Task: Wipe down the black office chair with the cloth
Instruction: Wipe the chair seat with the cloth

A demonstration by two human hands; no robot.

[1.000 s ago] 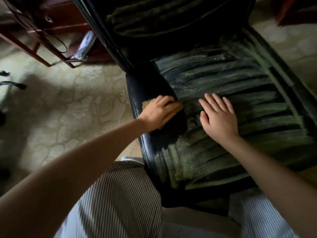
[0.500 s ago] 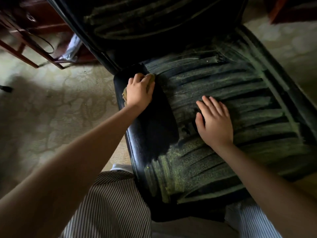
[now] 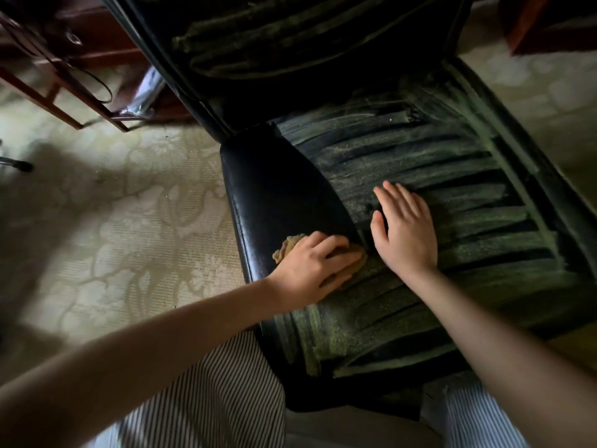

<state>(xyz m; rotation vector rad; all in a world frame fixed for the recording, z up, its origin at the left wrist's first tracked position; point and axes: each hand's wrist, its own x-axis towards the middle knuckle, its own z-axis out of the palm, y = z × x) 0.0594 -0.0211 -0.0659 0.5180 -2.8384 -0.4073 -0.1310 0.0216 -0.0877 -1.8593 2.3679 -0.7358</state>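
The black office chair's seat point(image 3: 452, 176) fills the middle and right of the view, streaked with greenish dust, and its backrest point(image 3: 290, 43) rises at the top. The seat's left side panel point(image 3: 284, 189) looks shiny and clean. A crumpled yellow-brown cloth point(image 3: 289, 245) lies on that panel near the front. My left hand point(image 3: 310, 270) presses down on the cloth with its fingers spread over it. My right hand point(image 3: 403, 234) rests flat on the dusty seat just to the right, fingers straight.
Patterned beige carpet point(image 3: 129, 221) covers the floor to the left. Dark red wooden furniture point(image 3: 64, 59) with a black cable loop point(image 3: 97, 85) stands at the top left, and more wood point(image 3: 549, 24) at the top right. My striped trousers point(image 3: 210, 399) are below.
My left hand slid the cloth up the left side panel to its rear end, then back down toward the front. My right hand stayed flat on the seat.
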